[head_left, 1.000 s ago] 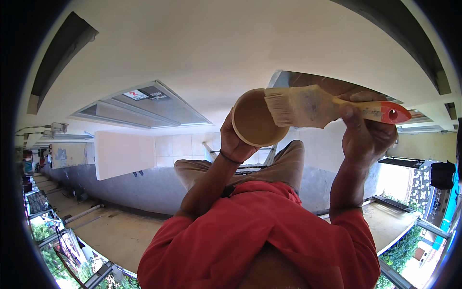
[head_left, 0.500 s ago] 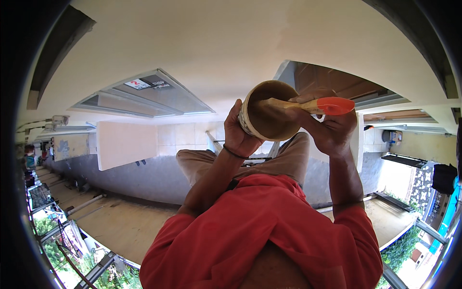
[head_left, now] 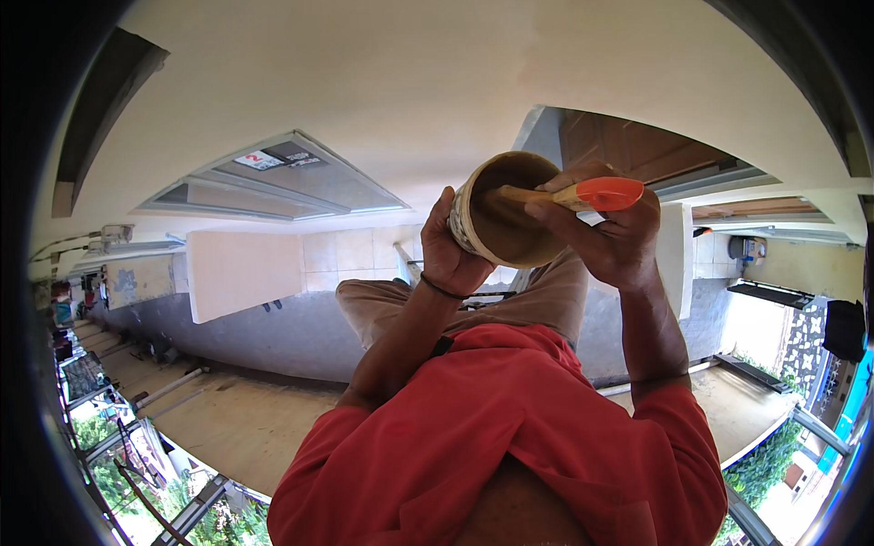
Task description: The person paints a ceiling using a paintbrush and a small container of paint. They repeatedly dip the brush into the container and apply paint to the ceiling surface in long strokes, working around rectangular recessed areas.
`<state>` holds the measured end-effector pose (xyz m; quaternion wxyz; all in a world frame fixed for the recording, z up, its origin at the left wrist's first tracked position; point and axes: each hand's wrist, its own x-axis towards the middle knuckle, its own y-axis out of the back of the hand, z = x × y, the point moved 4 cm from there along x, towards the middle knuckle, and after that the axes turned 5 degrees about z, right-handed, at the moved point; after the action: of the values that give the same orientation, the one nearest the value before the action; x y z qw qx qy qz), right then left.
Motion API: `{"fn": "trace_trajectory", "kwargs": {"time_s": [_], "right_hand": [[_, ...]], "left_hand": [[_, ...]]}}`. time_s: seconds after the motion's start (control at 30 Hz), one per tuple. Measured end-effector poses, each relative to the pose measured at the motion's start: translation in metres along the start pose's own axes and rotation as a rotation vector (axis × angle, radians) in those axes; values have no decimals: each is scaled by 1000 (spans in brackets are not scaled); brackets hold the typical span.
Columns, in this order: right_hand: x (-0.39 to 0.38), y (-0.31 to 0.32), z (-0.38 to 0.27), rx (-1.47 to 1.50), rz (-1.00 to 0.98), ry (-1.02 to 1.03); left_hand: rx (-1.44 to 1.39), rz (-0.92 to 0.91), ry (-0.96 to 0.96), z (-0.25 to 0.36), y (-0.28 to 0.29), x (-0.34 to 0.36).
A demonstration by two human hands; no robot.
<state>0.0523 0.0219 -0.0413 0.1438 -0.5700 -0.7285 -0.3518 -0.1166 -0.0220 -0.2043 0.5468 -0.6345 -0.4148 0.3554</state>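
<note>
My left hand (head_left: 446, 255) grips a small cylindrical pot (head_left: 507, 246) from its left side, tilted so its brownish inside shows. My right hand (head_left: 612, 238) holds a paintbrush with a wooden, red-ended handle (head_left: 608, 193); the brush head is down inside the pot, where its bristles are hidden. Below them are my legs in brown trousers (head_left: 551, 309) and my red shirt (head_left: 492, 419).
A pale wall (head_left: 364, 82) fills the top, with a glazed window (head_left: 273, 191) at left and a brown wooden door (head_left: 642, 146) at right. Part of a ladder (head_left: 407, 261) shows behind my legs. A whitish panel (head_left: 244, 276) stands left; railings and plants line the lower edges.
My right hand has moved left and turned, taking the brush head from over the rim down into the pot. The pot has shifted slightly right and up in view.
</note>
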Motion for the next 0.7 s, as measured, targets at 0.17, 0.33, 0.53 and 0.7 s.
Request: {"fn": "trace_trajectory", "kwargs": {"time_s": [0.17,0.33,0.53,0.7], "right_hand": [[-2,3,-1,7,-27,-38],[-2,14,-4,173,156,-219],[0,34,0,281,321,-378],[-9,37,2,339,305,-374]], "left_hand": [[10,8,-8,0,2,0],[65,29,-24,0,-4,0],[21,91,14,3,18,-3],[38,124,-2,1,11,-2]]}}
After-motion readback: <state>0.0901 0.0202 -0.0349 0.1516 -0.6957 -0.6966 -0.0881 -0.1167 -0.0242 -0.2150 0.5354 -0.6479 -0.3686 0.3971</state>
